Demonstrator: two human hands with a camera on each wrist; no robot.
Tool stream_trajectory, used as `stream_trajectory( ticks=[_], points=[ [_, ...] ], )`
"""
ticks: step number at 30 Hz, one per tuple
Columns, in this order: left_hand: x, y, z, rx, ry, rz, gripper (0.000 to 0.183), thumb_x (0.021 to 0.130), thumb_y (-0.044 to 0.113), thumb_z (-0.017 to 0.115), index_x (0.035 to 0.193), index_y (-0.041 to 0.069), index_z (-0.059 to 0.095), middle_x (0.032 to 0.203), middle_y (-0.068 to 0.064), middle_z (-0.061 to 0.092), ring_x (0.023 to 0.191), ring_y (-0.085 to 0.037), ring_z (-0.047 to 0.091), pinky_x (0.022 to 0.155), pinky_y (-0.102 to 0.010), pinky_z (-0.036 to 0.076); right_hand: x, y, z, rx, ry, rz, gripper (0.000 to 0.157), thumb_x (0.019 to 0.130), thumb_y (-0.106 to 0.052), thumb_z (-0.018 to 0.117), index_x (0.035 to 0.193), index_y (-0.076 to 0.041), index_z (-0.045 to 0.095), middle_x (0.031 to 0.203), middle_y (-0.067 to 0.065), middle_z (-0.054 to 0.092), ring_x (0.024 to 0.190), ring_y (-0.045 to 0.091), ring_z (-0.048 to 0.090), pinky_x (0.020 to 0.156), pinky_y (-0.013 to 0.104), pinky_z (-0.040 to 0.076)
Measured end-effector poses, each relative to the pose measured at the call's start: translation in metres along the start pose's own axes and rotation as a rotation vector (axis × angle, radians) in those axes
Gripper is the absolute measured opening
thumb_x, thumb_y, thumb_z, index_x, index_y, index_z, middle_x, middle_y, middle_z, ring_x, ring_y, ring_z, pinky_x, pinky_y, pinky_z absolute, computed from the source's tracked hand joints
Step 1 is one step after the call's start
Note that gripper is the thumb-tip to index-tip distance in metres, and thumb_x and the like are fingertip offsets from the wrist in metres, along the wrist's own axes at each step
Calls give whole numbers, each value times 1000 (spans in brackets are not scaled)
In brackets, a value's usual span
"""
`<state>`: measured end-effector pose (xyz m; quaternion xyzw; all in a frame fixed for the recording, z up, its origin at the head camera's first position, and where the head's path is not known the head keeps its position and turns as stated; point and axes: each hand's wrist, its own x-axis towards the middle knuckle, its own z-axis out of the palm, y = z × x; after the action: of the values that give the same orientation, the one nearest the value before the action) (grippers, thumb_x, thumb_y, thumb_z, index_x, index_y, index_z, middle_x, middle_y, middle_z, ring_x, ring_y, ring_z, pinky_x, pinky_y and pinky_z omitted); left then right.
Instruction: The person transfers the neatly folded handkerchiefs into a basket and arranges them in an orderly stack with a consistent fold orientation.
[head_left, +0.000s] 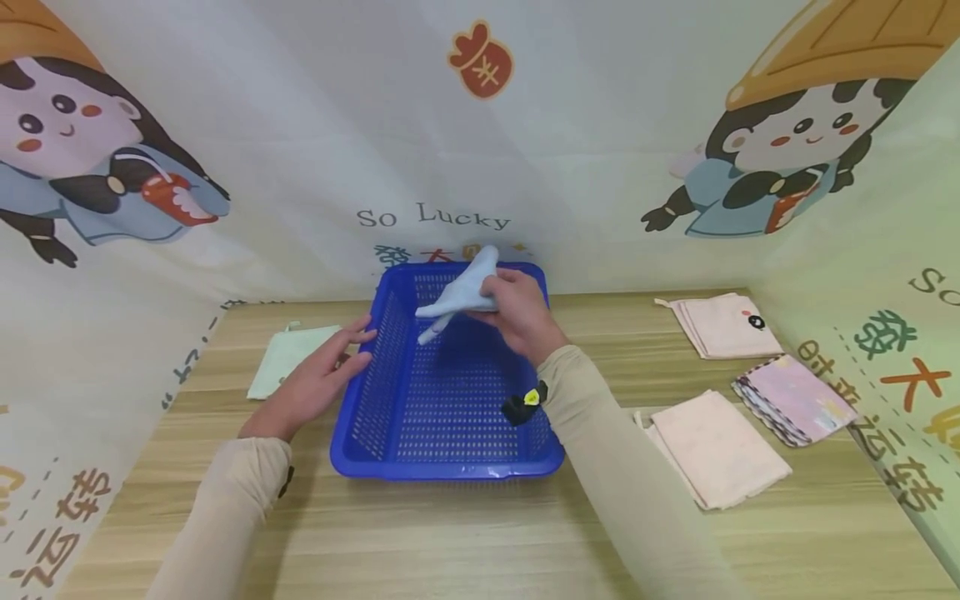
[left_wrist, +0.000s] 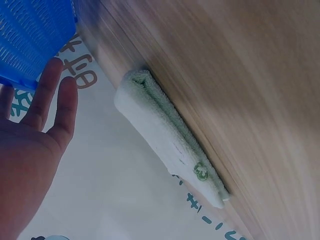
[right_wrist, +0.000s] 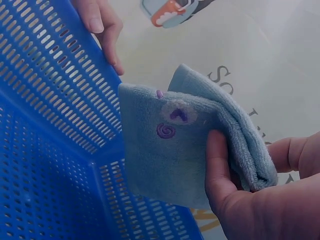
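A light blue folded towel (head_left: 467, 287) hangs over the far part of the blue plastic basket (head_left: 450, 471), held by its edge in my right hand (head_left: 519, 312). In the right wrist view this towel (right_wrist: 165, 150) shows purple embroidery, with the thumb on one side and fingers on the other. My left hand (head_left: 318, 379) rests its straight fingertips on the basket's left rim. Below and behind that hand lies a folded pale green towel (head_left: 281, 358), partly hidden by it. The left wrist view shows the green towel (left_wrist: 165, 140) edge-on with a small green embroidered mark.
To the right lie a pink towel (head_left: 727, 325) with a dark round mark, a purple-pink patterned towel (head_left: 798, 400) and a pale peach towel (head_left: 720, 450), all folded on the wooden table (head_left: 480, 542). A printed cloth wall (head_left: 315, 167) encloses the table's back and sides.
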<state>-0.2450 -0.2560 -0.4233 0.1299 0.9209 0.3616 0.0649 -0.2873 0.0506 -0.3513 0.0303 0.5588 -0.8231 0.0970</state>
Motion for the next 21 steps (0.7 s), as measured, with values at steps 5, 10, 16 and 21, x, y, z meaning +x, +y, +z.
stream_trajectory(
  ticks=[5,10,16,21],
  points=[
    [1,1,0,-7,8,17,58,106,58,40,160,43,23,165,6,37,126,-29,57,107,-59,45,2,2,2,-13,6,15,60,91,8,44,150,12,37,145,30,51,128,36,58,106,45,55],
    [1,2,-1,-7,17,14,59,106,57,40,160,43,23,165,6,38,123,-29,58,106,-60,45,2,5,4,-23,18,19,57,91,8,45,148,12,39,146,29,50,131,37,57,108,45,54],
    [0,-1,2,-45,13,6,55,107,55,40,159,41,28,168,11,31,125,-29,58,109,-60,44,4,13,6,-25,25,42,55,92,9,45,147,13,40,147,29,48,134,38,55,109,45,53],
    [-1,-1,3,-62,18,8,52,107,53,41,155,35,38,170,15,21,127,-29,58,111,-60,42,7,18,7,-16,29,51,57,91,9,43,148,12,39,147,29,48,135,37,54,110,46,52]
  ],
)
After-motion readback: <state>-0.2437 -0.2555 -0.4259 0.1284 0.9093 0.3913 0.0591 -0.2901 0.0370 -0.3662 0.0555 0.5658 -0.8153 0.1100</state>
